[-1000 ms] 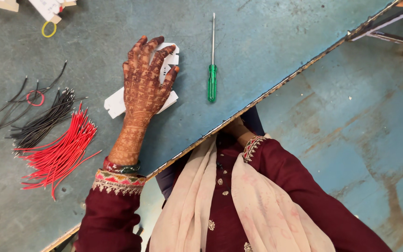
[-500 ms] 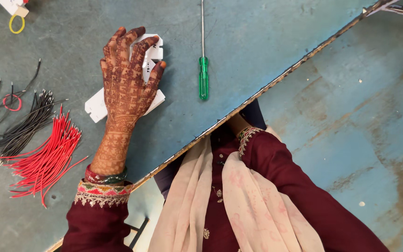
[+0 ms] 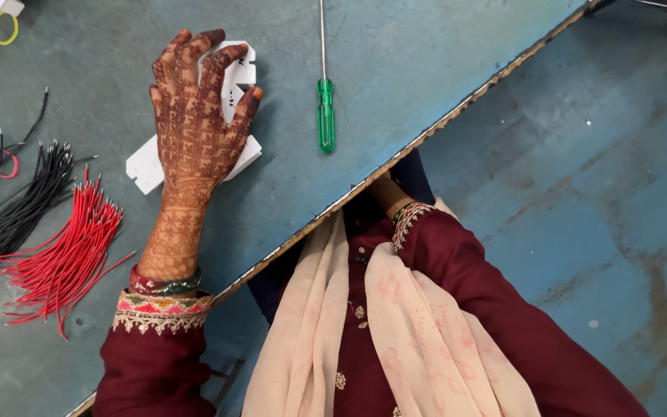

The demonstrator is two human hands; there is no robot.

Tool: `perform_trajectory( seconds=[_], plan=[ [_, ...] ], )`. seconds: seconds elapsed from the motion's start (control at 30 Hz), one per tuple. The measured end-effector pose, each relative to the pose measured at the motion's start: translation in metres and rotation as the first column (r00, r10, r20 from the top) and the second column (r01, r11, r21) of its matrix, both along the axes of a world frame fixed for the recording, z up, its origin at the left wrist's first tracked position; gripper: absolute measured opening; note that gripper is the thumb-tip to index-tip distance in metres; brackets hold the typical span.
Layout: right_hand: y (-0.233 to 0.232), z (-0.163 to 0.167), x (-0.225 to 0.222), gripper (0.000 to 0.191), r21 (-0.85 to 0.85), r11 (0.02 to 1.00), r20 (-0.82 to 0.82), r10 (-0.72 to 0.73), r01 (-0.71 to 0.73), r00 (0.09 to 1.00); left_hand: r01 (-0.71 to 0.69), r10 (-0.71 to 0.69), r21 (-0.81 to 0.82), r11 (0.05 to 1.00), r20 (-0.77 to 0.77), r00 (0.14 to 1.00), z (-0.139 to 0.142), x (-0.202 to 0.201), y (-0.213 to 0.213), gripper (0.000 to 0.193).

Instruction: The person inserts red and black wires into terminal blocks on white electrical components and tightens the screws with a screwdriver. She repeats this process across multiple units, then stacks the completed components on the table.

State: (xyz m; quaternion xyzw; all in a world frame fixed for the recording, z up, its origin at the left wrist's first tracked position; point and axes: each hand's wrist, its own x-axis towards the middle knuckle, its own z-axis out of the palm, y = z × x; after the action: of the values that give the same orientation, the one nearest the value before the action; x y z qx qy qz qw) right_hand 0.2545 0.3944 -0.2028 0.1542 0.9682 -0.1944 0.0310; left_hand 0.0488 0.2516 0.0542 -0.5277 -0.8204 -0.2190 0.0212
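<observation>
My left hand (image 3: 198,116) lies flat, palm down, on a white plastic part (image 3: 148,166) on the blue-green table (image 3: 411,69), fingers spread over it. A second white piece (image 3: 242,71) shows under my fingertips. A green-handled screwdriver (image 3: 325,116) lies to the right of that hand, its shaft pointing away from me. My right arm goes under the table edge (image 3: 457,116); only the wrist and sleeve cuff (image 3: 407,216) show, and the hand itself is hidden.
A bundle of red wires (image 3: 59,259) and a bundle of black wires (image 3: 28,197) lie left of my forearm. A small red ring (image 3: 1,164) and a yellow ring (image 3: 3,28) sit further left. The blue painted floor (image 3: 596,201) is at the right.
The view has shifted, so the table contents sit lower and further left in frame. My left hand stays pressed on the white part, fingers slightly more spread.
</observation>
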Motion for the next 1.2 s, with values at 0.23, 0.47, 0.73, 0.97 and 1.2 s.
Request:
perform_trajectory(
  seconds=[0.23, 0.47, 0.73, 0.97, 1.2],
  plan=[
    [-0.007, -0.007, 0.012, 0.065, -0.026, 1.0, 0.024, -0.008, 0.008, 1.0, -0.012, 0.012, 0.004, 1.0, -0.003, 1.0, 0.0, 0.004, -0.003, 0.047],
    [-0.012, 0.007, 0.014, 0.064, -0.058, 0.998, 0.207, 0.043, -0.031, 0.977, -0.006, 0.006, 0.007, 1.0, -0.02, 1.0, -0.001, 0.004, -0.006, 0.047],
    [-0.015, -0.007, 0.013, 0.056, -0.208, 0.978, -0.089, 0.006, -0.025, 0.996, -0.018, 0.018, 0.012, 1.0, 0.006, 1.0, -0.001, 0.003, -0.004, 0.048],
    [-0.014, 0.0, 0.017, 0.059, -0.119, 0.992, 0.01, 0.04, -0.039, 0.999, -0.012, 0.012, 0.008, 1.0, 0.01, 1.0, 0.0, 0.005, -0.005, 0.048],
    [-0.018, 0.034, 0.015, 0.058, -0.082, 0.996, 0.0, 0.033, -0.033, 0.999, -0.016, 0.016, 0.023, 1.0, 0.007, 1.0, 0.001, 0.006, -0.008, 0.048]
  ],
)
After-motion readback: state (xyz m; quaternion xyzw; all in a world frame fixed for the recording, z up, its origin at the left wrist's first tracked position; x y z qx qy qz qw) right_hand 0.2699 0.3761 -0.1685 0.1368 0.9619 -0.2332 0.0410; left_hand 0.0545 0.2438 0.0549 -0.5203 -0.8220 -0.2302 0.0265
